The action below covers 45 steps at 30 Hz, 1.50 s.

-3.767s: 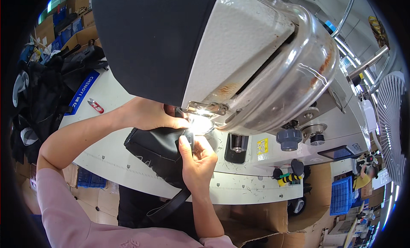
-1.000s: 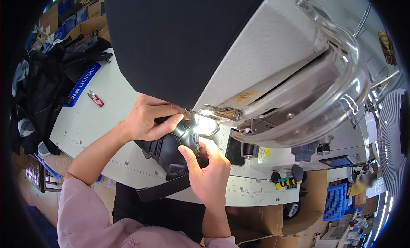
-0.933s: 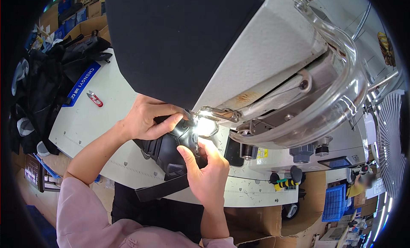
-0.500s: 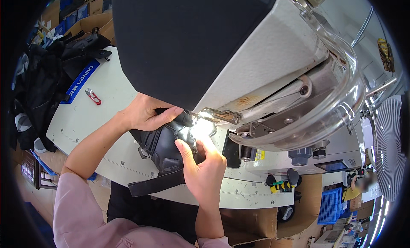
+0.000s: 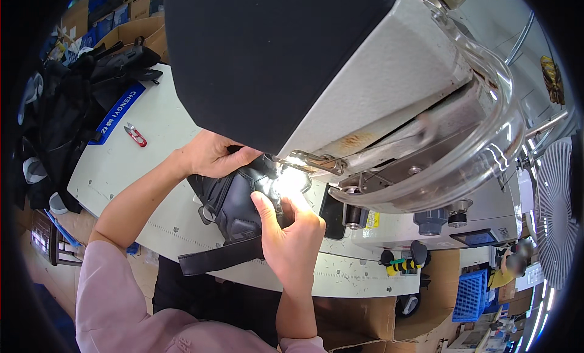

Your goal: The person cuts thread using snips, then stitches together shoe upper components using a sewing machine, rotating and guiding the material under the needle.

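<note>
A black leather piece (image 5: 226, 206) with padded panels lies under the head of a large sewing machine (image 5: 380, 91). My left hand (image 5: 214, 156) grips its far edge between thumb and fingers, close to the machine's needle area. Nearer me, my right hand (image 5: 293, 234) pinches the same piece, thumb on top, just below the bright lamp spot. A flat black strap (image 5: 216, 260) sticks out to the left from under my right hand. Glare and the machine head hide the needle and the stitching point.
Red-handled thread snips (image 5: 135, 135) lie on the white table (image 5: 161, 112). Black pieces (image 5: 61, 122) are heaped at the left by a blue strip (image 5: 118, 114). A dark phone-like slab (image 5: 333, 214) sits beneath the clear guard (image 5: 508, 118). A cardboard box (image 5: 356, 316) stands below the table's front edge.
The machine's thread lever, sharp before, is now blurred by motion. The leather piece and strap have shifted very slightly; both hands keep their hold.
</note>
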Tool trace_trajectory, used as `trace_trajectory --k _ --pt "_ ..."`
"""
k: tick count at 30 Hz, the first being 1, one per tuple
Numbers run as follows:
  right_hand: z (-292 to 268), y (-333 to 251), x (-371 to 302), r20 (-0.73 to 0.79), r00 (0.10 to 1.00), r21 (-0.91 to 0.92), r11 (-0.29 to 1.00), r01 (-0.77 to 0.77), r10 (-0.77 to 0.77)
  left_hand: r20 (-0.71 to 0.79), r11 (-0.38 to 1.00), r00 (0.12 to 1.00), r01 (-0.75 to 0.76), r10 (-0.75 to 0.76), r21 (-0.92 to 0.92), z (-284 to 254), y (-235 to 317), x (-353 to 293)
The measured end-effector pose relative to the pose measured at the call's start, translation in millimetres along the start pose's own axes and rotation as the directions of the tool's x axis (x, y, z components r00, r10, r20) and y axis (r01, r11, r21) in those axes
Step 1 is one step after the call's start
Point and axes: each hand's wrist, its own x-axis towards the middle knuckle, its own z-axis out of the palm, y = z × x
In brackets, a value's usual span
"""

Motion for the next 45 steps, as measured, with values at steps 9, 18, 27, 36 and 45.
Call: trace_trajectory --k 9,18,27,36,45 --pt "-6.8 -3.6 7.1 0.004 0.996 -0.001 0.996 -0.089 0.089 -0.03 1.0 0.999 0.012 -0.012 0.015 1.3 7.1 3.0" --pt "-12.3 11.7 6.5 0.017 0.999 0.045 0.998 0.037 -0.037 -0.085 0.99 0.992 0.105 -0.098 0.091 5.0 22.9 -2.2" --pt "-17.3 -2.4 9.7 0.031 0.999 0.128 0.992 -0.023 0.019 -0.129 0.984 0.992 0.019 0.004 0.176 -1.8 29.5 -0.4" --pt "-48.3 81.7 42.5 0.358 0.932 -0.023 0.998 -0.051 0.056 -0.342 0.927 0.932 0.227 -0.118 0.299 29.5 100.3 -23.1" --pt "-32.1 69.2 29.4 0.234 0.966 0.156 0.976 -0.149 0.11 -0.26 0.943 0.949 0.239 -0.177 0.23 16.6 82.7 -19.0"
